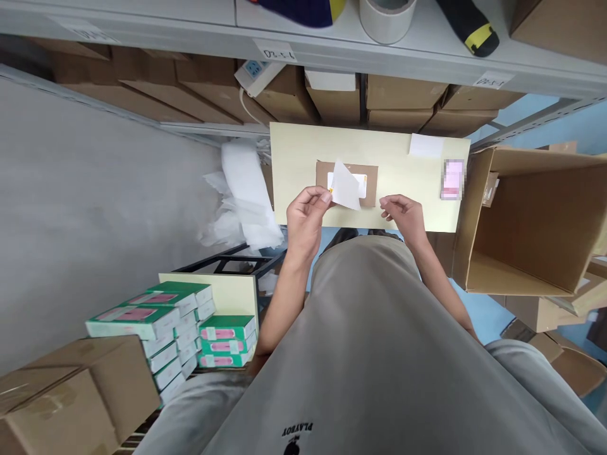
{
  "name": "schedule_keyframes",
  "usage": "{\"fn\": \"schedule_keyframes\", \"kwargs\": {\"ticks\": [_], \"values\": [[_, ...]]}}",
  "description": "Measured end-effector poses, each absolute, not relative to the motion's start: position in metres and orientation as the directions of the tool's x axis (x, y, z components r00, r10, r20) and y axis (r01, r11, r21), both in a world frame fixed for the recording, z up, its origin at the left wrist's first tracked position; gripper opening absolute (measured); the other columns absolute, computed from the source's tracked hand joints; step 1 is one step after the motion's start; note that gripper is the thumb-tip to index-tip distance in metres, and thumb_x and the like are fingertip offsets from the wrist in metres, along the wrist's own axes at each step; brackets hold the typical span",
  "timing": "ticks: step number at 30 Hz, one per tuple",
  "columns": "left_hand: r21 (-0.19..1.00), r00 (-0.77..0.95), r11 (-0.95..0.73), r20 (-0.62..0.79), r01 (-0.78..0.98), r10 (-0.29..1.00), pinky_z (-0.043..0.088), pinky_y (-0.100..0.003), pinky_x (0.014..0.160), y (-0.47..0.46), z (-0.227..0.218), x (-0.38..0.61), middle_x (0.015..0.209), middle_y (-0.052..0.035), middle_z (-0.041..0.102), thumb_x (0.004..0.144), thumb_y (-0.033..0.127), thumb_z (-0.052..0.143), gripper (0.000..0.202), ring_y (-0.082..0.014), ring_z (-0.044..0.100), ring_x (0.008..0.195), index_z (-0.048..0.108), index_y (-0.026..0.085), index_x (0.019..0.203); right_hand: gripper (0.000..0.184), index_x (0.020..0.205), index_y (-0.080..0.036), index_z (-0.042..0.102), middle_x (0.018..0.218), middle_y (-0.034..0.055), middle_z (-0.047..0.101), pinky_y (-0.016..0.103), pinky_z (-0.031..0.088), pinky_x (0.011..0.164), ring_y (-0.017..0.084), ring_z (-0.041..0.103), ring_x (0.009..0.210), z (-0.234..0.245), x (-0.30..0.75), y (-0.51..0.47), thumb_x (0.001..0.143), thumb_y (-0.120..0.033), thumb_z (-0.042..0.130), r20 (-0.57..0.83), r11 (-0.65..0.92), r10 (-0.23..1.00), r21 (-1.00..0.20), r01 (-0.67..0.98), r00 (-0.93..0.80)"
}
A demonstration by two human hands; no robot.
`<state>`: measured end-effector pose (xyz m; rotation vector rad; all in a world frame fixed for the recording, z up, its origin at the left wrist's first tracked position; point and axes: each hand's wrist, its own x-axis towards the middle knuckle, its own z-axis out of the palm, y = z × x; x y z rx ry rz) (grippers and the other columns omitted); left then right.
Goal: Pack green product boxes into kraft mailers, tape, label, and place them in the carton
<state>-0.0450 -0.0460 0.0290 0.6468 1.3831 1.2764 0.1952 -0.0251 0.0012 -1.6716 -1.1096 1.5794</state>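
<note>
Between the thumb and fingers of my left hand [310, 212] is a small white paper sheet [346, 186], tilted above the table. Beneath it lies a small brown cardboard box [371, 196], with a white label [363, 184] on top, partly covered by the sheet. A tiny yellow mark shows by my left fingertips; I cannot tell what it belongs to. My right hand [405, 218] hovers just right of the box, apart from it. Its fingers are curled and drawn together, and nothing shows in them.
The pale tabletop [294, 151] bears a white paper [425, 146] and a blurred pink item [453, 179]. A large open carton [478, 221] stands right; white wrapping [249, 196] is left. Green boxes [161, 303] are stacked lower left. A shelf [322, 44] crosses above.
</note>
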Motion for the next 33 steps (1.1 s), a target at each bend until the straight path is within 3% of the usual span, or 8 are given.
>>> {"fn": "schedule_keyframes", "kwargs": {"ticks": [11, 23, 28, 33], "values": [[0.885, -0.232, 0.254, -0.361, -0.39, 0.903, 0.065, -0.034, 0.093, -0.048, 0.033, -0.042, 0.092, -0.0017, 0.076, 0.077, 0.062, 0.103, 0.048, -0.0182, 0.073, 0.09, 0.074, 0.025, 0.089, 0.056, 0.087, -0.026, 0.084, 0.097, 0.0046, 0.082, 0.032, 0.058, 0.073, 0.018, 0.069, 0.082, -0.009, 0.182, -0.009, 0.068, -0.076, 0.099, -0.635, -0.648, 0.748, -0.762, 0.0, -0.193], [0.877, -0.229, 0.327, -0.419, -0.351, 0.879, 0.067, -0.036, 0.099, -0.062, -0.005, -0.055, 0.093, -0.0016, 0.074, 0.079, 0.065, 0.1, 0.049, -0.018, 0.075, 0.092, 0.075, 0.025, 0.092, 0.037, 0.08, -0.026, 0.076, 0.077, 0.0003, 0.072, 0.032, 0.056, 0.071, 0.016, 0.066, 0.075, -0.017, 0.179, -0.009, 0.076, -0.057, 0.094, -0.576, -0.582, 0.804, -0.813, -0.001, -0.15], [0.888, -0.237, 0.421, -0.456, -0.185, 0.858, 0.063, -0.046, 0.115, -0.068, -0.041, -0.068, 0.117, -0.0085, 0.085, 0.086, 0.067, 0.092, 0.05, -0.0275, 0.081, 0.118, 0.083, 0.026, 0.113, 0.028, 0.078, -0.026, 0.073, 0.076, -0.0008, 0.068, 0.034, 0.054, 0.069, 0.016, 0.061, 0.071, -0.008, 0.179, -0.011, 0.083, -0.048, 0.088, -0.419, -0.405, 0.905, -0.901, 0.153, -0.072], [0.9, -0.25, 0.429, -0.434, -0.079, 0.865, 0.06, -0.051, 0.122, -0.07, -0.064, -0.07, 0.144, -0.0136, 0.082, 0.084, 0.069, 0.093, 0.061, -0.0342, 0.078, 0.135, 0.084, 0.025, 0.126, 0.019, 0.078, -0.026, 0.072, 0.087, 0.0015, 0.073, 0.035, 0.056, 0.069, 0.016, 0.063, 0.075, 0.024, 0.165, -0.022, 0.087, -0.039, 0.083, -0.296, -0.249, 0.933, -0.941, 0.227, -0.205]]}}
